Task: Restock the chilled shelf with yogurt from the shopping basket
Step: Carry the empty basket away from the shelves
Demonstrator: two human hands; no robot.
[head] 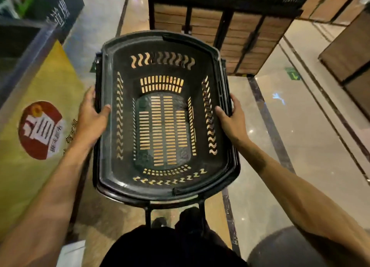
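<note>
A black plastic shopping basket (112,172) with slotted walls and floor hangs in front of me above the shop floor. Nothing lies inside it; the floor shows through the slots. My left hand (92,116) grips its left rim, thumb over the inner edge. My right hand (230,116) grips the right rim the same way. No yogurt is in view. The basket's handles hang folded down along its sides.
A yellow-fronted display unit (30,126) with a red round sticker stands close on my left. A wood-panelled stand on a black frame (230,26) is just beyond the basket. More wooden units (348,52) stand at right. Polished tile floor (300,126) stretches to the right.
</note>
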